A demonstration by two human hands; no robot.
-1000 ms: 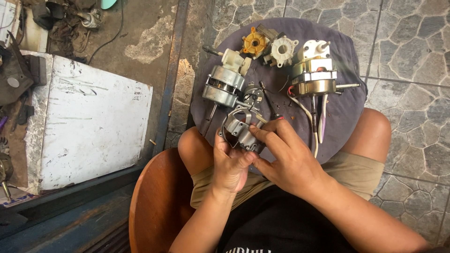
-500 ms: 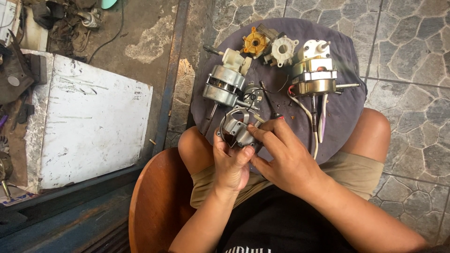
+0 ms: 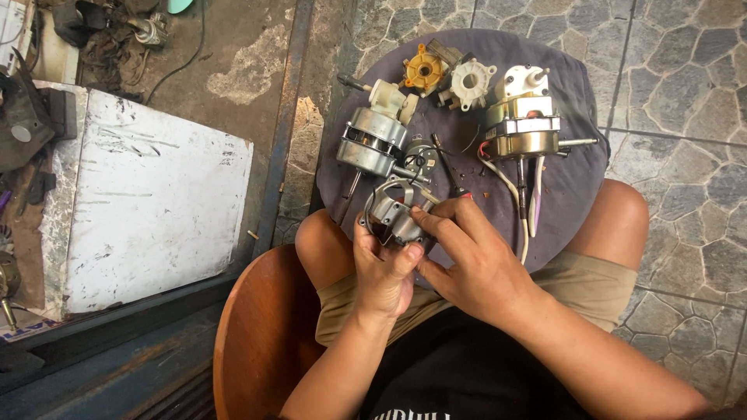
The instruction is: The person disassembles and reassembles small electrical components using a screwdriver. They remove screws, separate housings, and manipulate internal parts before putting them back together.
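My left hand [image 3: 384, 268] grips a small grey metal motor housing [image 3: 391, 211] from below, over my lap. My right hand [image 3: 467, 253] holds the same housing from the right, fingertips pinching its edge. On the dark grey cloth [image 3: 576, 175] spread over my knees lie a silver fan motor [image 3: 372, 141] with a white cap, a brass-coloured motor [image 3: 523, 128] with white and red wires, an orange gear part [image 3: 424, 71] and a white gear part [image 3: 469, 80]. A dark screwdriver [image 3: 445, 161] lies between the motors, just beyond my fingers.
A scratched white box [image 3: 148, 202] stands at the left, past a dark metal rail [image 3: 274, 167]. A brown chair edge [image 3: 261, 334] curves below my left arm. Stone paving [image 3: 685, 85] lies at the right. Clutter and cables fill the upper left corner [image 3: 101, 31].
Both hands have kept hold of the grey housing, turning it slightly; the fingers of my right hand shifted along its edge. The parts on the cloth have not moved.
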